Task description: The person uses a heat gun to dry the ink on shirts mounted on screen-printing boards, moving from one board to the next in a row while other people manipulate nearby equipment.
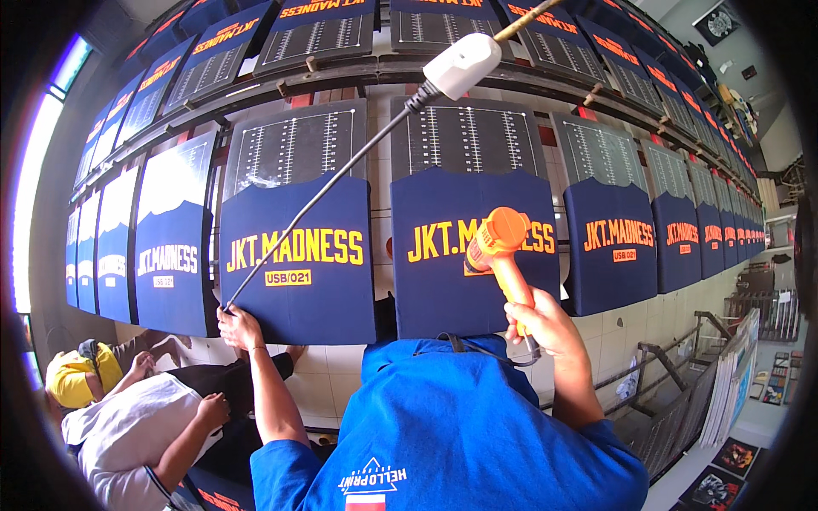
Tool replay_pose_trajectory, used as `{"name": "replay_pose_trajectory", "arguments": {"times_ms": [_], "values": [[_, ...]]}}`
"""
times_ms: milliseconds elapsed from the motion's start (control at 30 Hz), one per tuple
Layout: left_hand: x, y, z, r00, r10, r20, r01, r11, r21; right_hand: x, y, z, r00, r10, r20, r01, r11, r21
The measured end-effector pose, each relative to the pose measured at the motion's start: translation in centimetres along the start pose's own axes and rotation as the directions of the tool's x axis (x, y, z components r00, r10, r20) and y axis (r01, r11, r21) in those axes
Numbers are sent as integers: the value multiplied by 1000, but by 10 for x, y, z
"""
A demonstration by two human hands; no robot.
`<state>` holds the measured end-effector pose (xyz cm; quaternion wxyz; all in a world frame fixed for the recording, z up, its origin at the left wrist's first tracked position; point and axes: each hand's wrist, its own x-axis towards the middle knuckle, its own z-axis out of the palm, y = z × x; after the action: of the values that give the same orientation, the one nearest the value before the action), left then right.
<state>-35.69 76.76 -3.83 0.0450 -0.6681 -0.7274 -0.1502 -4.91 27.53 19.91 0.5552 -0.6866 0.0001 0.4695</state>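
- Currently, the right hand (pixel 545 322) is wrapping its fingers round the handle of an orange heat gun (pixel 509 264), the grip looking firmly closed on it.
- The gun's body is sitting just beyond those fingers, its dark nozzle pointing left of the grip and down toward a navy shirt (pixel 477 311); whether the two are touching, one cannot tell.
- That shirt is lying ahead and left of the right grip, stretched over a dark board (pixel 469 140) marked with white scales.
- Left of it, the left hand (pixel 242 328) is pinching a black cord (pixel 328 177) between nearly closed fingers, beside the lower left corner of a second navy shirt (pixel 319 307).
- From that pinch the cord is slanting up and rightward to a white connector (pixel 464 65).
- The gun is showing a rounded, bright orange rear, with a dark lead curving from below the grip.
- Both shirts are bearing yellow block lettering above a small yellow label, the gun partly covering the first.
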Motion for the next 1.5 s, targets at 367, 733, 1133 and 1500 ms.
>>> {"name": "replay_pose_trajectory", "arguments": {"times_ms": [367,733,1133,1500], "values": [[1,1,-2,999,-18,35,18,1000,-4,-6,-2,1,999,-2,47,5,998,-59],[0,3,-2,998,-26,58,26,1000,6,-8,11,-10,995,-47,-86,43,998,-49],[2,-1,-2,998,-26,59,26,1000,0,-18,5,-34,994,6,-106,-6,1000,0],[3,1,-3,996,-42,74,40,999,19,-19,19,-42,984,-63,-168,63,998,-4]]}}
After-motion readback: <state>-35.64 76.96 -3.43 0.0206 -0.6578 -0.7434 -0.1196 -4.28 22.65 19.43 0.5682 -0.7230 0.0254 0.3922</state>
